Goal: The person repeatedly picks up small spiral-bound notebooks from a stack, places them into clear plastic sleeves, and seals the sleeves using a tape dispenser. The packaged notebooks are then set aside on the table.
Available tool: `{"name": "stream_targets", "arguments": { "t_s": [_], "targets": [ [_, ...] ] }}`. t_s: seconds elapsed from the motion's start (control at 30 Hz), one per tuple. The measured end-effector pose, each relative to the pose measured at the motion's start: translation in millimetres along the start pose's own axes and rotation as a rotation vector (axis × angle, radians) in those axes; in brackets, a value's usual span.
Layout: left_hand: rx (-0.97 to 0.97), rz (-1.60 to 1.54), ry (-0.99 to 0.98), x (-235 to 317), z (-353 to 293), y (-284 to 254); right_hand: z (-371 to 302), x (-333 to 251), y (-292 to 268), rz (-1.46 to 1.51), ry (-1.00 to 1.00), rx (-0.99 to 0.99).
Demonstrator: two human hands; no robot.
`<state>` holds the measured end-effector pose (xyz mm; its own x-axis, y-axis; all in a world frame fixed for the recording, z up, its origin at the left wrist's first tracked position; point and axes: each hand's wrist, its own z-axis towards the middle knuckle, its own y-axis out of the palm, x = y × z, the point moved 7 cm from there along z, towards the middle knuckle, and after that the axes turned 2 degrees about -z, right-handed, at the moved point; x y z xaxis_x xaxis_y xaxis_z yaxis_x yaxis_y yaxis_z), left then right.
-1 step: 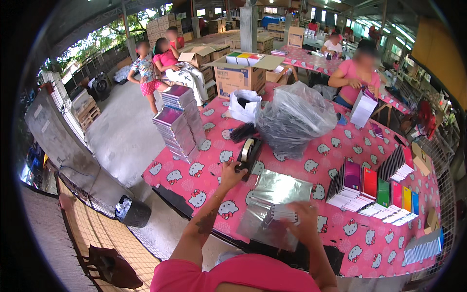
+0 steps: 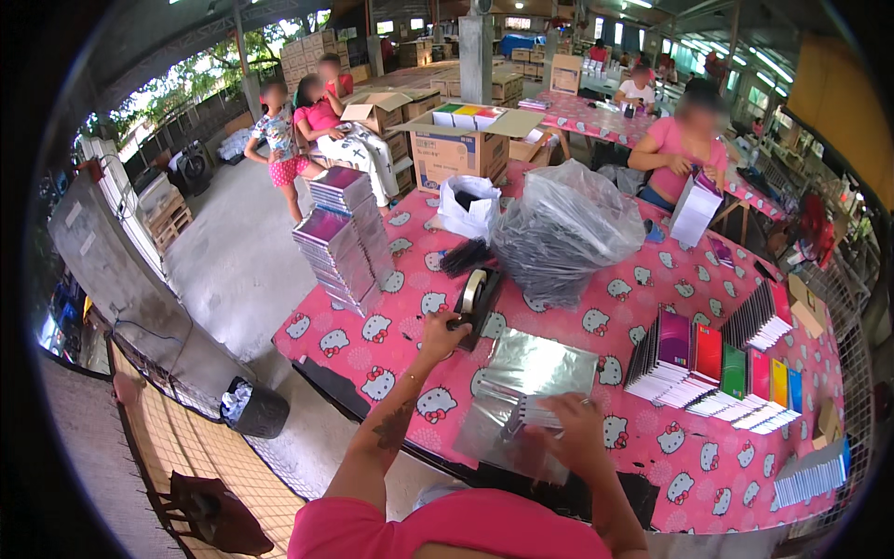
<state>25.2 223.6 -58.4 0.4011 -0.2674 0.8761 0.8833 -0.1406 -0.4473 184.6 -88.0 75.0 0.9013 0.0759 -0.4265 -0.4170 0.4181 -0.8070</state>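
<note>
At the near end of a black tape dispenser, my left hand has its fingers drawn together; whatever is between them is too small to make out. A shiny clear plastic sleeve lies flat on the table in front of me, over more plastic sheeting. On it sits a small bundle of notebooks, pale page edges and dark bindings showing. My right hand closes round the bundle's right end, thumb near and fingers on the far side. The hand is slightly blurred and covers part of the bundle.
Wrapped notebook stacks stand at the table's left. Beyond the dispenser are a large plastic bag, a white bag and an open carton. Coloured notebooks stand in rows at right. A co-worker handles notebooks across the table.
My right hand has shifted slightly left, further over the notebook bundle. My left hand stays at the tape dispenser, nearly unmoved.
</note>
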Motion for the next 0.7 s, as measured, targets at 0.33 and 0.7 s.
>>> {"name": "stream_targets", "arguments": {
  "t_s": [0.33,0.7],
  "targets": [
    [-0.012,-0.250,-0.238,-100,-14,8,24,-4,30,-0.190,0.069,-0.066],
    [-0.911,-0.491,0.368,126,-113,7,17,-11,21,-0.210,0.120,-0.163]
  ]
}}
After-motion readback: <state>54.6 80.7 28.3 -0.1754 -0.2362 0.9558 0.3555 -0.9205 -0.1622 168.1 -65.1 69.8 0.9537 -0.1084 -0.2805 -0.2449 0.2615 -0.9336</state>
